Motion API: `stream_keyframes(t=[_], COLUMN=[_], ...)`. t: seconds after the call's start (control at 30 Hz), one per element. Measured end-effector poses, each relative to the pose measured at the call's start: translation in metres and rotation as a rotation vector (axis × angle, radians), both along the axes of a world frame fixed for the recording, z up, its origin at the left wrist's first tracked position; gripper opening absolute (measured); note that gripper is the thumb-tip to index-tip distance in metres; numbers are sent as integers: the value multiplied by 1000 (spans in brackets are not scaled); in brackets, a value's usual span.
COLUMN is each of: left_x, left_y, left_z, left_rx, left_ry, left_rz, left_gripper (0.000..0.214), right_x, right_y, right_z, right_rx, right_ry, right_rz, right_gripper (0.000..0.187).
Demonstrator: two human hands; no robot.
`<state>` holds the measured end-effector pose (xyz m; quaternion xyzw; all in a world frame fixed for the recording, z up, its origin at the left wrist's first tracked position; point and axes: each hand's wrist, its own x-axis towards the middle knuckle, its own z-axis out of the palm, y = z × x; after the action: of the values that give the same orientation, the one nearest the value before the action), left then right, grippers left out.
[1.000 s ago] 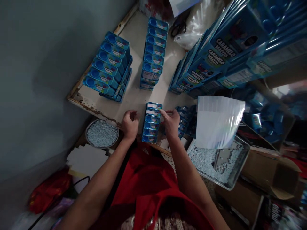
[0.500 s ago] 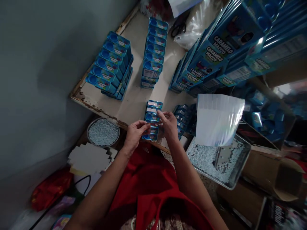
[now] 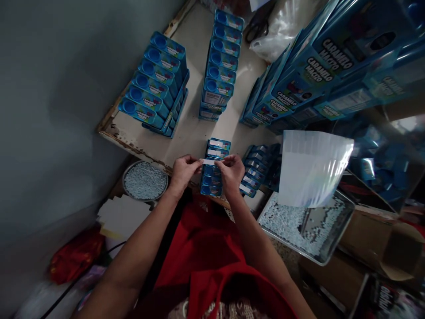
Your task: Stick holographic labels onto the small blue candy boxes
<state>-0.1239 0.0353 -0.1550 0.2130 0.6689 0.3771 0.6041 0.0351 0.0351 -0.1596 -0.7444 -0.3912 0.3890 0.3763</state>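
Observation:
A short white sticker strip (image 3: 208,162) is stretched between my hands, level and flat. Its left end is pinched by my left hand (image 3: 183,172), thumb against finger, and its right end by my right hand (image 3: 233,172). Below it runs a row of small blue boxes (image 3: 211,181) near the table's front edge. The two farthest boxes carry white strips (image 3: 218,144) across their tops; the nearer ones show bare blue tops. The strip and my fingers partly cover the box beneath. Right of my right hand stands another group of small blue boxes (image 3: 254,172), some with white strips.
Filled blue display boxes (image 3: 151,84) and a box column (image 3: 221,66) stand farther back. Large blue cartons (image 3: 299,84) are stacked at right. A white sticker sheet (image 3: 312,170) overhangs a metal tray (image 3: 323,261) of pale pellets. A pellet bowl (image 3: 125,186) sits left; scissors (image 3: 257,29) lie behind.
My hands have drawn slightly apart, and the white strip now shows clearly between them. The view has shifted a little, moving the boxes and sheet in the picture.

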Motion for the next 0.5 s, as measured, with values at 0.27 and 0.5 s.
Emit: stream_keyframes(t=[0.27, 0.5], left_x=[4, 5], left_y=[1, 8], left_z=[-20, -30], left_rx=[-29, -346], left_ry=[-62, -481], left_rz=[82, 53], left_gripper=[34, 30], right_x=[-2, 3], right_y=[3, 13], right_z=[5, 7], right_rx=[-40, -228], right_ry=[-125, -343], right_rz=[36, 125], right_gripper=[22, 28])
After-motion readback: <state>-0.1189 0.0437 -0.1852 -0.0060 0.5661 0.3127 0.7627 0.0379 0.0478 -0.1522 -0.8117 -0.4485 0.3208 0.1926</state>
